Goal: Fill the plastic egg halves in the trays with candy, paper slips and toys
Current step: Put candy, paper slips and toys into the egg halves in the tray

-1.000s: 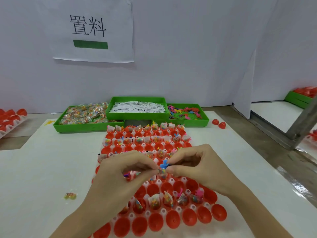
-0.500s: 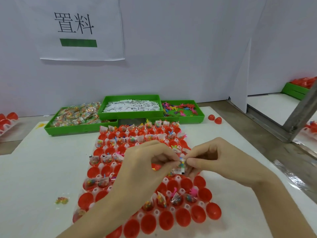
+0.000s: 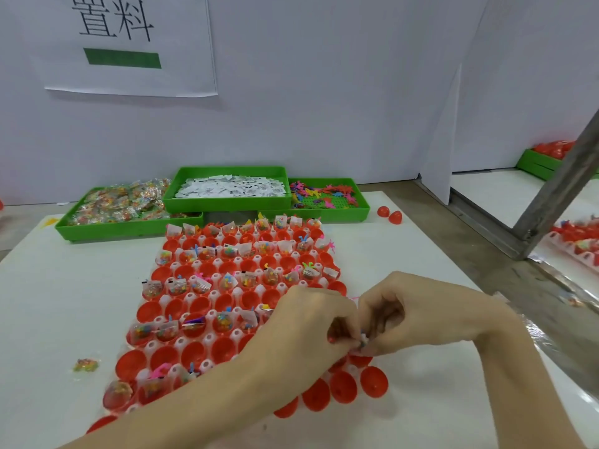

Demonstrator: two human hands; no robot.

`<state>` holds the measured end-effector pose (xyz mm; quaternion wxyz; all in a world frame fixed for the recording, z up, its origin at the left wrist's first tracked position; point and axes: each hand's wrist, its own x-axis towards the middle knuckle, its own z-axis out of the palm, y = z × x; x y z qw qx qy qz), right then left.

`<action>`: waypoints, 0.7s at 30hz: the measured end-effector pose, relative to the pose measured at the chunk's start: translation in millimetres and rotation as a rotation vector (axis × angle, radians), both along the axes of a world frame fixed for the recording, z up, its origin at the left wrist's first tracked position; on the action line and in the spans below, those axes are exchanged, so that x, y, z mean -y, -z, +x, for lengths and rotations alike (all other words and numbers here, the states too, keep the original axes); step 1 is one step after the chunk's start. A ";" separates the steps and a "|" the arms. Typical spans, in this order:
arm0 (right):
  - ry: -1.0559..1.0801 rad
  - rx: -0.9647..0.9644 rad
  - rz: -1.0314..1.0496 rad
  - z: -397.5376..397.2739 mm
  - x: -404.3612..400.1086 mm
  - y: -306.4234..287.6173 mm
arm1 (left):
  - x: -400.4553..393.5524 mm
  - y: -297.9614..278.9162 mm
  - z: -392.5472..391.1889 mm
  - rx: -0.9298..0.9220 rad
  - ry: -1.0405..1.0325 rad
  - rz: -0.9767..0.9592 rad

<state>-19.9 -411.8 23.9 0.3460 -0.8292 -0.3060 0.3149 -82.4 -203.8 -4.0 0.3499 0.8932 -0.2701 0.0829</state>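
Single head-worn wide-angle view, looked forward and down across the white table [image 3: 48, 306]; taken from the near edge, close above the egg tray [image 3: 223, 322], with both forearms entering from the bottom; left hand [image 3: 311, 322] and right hand [image 3: 421, 315] sat low and right of centre, very near the lens; green bins [image 3: 227, 202] and wall sign [image 3: 129, 43] lay farther off, toward the top; verticals bowed at the right edge; no second view, hence no shared ground.
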 end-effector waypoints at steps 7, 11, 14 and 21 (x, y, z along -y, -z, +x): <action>-0.071 0.068 -0.100 -0.2 0.6 -6.7 | 4.7 -3.6 0.5 -0.033 -0.019 0.138; -0.064 0.074 -0.156 -0.1 -0.7 -13.2 | 10.8 -3.7 1.4 -0.075 -0.010 0.216; -0.041 0.116 -0.242 -1.8 -5.8 -10.8 | 14.0 1.8 3.3 -0.067 -0.029 0.210; -0.006 0.233 -0.347 -6.7 -17.2 -15.8 | 9.3 2.8 9.3 -0.046 -0.069 0.167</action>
